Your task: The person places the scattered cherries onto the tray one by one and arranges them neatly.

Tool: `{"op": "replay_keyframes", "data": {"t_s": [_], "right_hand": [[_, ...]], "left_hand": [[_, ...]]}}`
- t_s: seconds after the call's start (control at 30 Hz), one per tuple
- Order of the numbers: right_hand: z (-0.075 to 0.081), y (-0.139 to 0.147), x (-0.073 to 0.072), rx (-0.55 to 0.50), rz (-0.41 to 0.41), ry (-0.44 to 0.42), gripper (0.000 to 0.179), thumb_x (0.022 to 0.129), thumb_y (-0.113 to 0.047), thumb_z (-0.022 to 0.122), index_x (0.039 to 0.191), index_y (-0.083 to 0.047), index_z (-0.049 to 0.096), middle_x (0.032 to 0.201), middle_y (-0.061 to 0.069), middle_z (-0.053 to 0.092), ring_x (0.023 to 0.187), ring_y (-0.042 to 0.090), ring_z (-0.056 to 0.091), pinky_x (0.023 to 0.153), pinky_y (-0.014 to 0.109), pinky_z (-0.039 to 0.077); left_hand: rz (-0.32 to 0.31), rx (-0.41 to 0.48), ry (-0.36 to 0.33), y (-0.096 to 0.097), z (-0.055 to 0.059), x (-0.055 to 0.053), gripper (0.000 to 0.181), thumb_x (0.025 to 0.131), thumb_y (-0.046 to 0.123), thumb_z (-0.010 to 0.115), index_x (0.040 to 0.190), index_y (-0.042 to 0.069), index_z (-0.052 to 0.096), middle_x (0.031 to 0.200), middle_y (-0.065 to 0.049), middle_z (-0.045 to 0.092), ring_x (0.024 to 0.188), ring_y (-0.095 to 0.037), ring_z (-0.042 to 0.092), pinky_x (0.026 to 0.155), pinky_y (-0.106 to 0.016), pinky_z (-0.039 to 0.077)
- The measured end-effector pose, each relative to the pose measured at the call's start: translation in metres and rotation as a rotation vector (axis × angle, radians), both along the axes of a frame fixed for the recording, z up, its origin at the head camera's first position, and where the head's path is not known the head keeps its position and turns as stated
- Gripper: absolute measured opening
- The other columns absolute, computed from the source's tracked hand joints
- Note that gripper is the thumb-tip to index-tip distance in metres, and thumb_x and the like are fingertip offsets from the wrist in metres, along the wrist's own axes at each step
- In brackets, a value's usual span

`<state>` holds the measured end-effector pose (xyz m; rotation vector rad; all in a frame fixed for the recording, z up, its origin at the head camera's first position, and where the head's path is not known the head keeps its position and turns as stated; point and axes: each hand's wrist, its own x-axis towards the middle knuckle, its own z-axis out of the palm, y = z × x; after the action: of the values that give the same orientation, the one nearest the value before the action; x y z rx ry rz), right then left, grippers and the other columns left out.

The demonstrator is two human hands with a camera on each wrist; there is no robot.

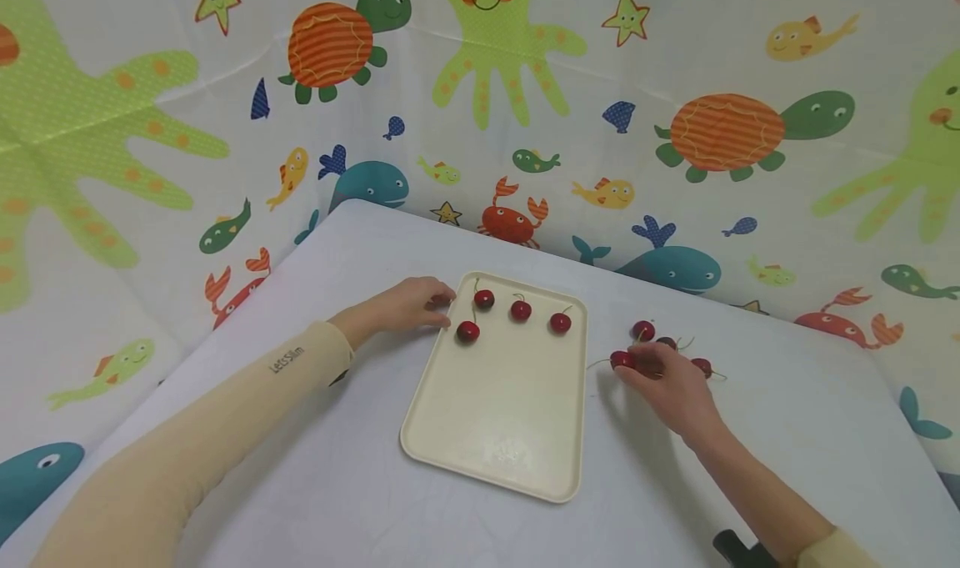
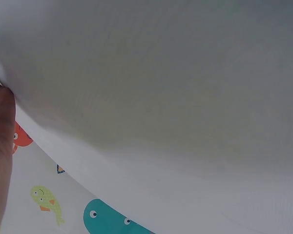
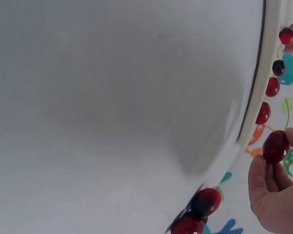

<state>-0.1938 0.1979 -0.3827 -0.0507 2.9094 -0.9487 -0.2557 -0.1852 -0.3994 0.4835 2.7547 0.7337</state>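
Note:
My right hand (image 1: 678, 391) pinches a dark red cherry (image 3: 276, 146) between thumb and fingers, just right of the tray; its thin stem points left in the head view. Several loose cherries (image 1: 643, 330) lie on the table around and behind that hand, partly covered by it. At the tray's left edge is my left hand (image 1: 411, 304), its fingertips right at the rim and nothing held between them. On the cream tray (image 1: 498, 418), two cherries sit at the upper left, one above the other, with a cherry (image 1: 521, 310) at the top middle and another (image 1: 560, 323) at the right.
The white table (image 1: 315, 476) runs back to a hanging cloth (image 1: 480, 159) printed with sea animals. A black object (image 1: 738, 549) shows beside the right forearm at the bottom edge.

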Motion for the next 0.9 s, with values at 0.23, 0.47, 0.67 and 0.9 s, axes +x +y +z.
{"op": "replay_keyframes", "data": {"t_s": [0.23,0.47,0.67,0.9], "right_hand": [[0.0,-0.008,-0.002,0.005,-0.005,-0.004,0.056,0.08,-0.046,0.067,0.122,-0.011,0.053,0.115,0.012,0.062,0.106,0.028,0.059,0.083,0.036,0.054],[-0.001,-0.014,-0.002,0.004,0.001,0.008,0.055,0.079,-0.047,0.067,0.12,-0.012,0.054,0.113,0.011,0.063,0.104,0.027,0.06,0.082,0.036,0.055],[-0.001,-0.022,-0.003,-0.011,0.009,0.011,0.052,0.079,-0.045,0.068,0.117,-0.012,0.056,0.11,0.01,0.064,0.1,0.025,0.061,0.079,0.033,0.056],[-0.002,-0.031,-0.008,-0.015,0.034,0.017,0.051,0.079,-0.044,0.068,0.116,-0.011,0.056,0.109,0.01,0.064,0.1,0.025,0.061,0.082,0.035,0.055]], "left_hand": [[0.005,0.003,0.001,-0.001,-0.002,-0.001,0.054,0.082,0.028,0.069,0.129,0.008,0.051,0.126,-0.009,0.055,0.117,-0.023,0.05,0.101,-0.038,0.043],[-0.004,0.001,0.007,-0.001,-0.004,-0.003,0.054,0.082,0.028,0.069,0.129,0.007,0.052,0.125,-0.009,0.056,0.117,-0.023,0.051,0.101,-0.038,0.043],[-0.004,-0.007,0.008,-0.001,-0.002,-0.001,0.054,0.082,0.028,0.069,0.129,0.007,0.051,0.126,-0.01,0.056,0.117,-0.023,0.051,0.101,-0.038,0.043],[-0.004,-0.011,0.011,0.0,-0.002,-0.001,0.054,0.082,0.028,0.069,0.129,0.007,0.051,0.126,-0.01,0.056,0.118,-0.024,0.051,0.101,-0.039,0.043]]}}
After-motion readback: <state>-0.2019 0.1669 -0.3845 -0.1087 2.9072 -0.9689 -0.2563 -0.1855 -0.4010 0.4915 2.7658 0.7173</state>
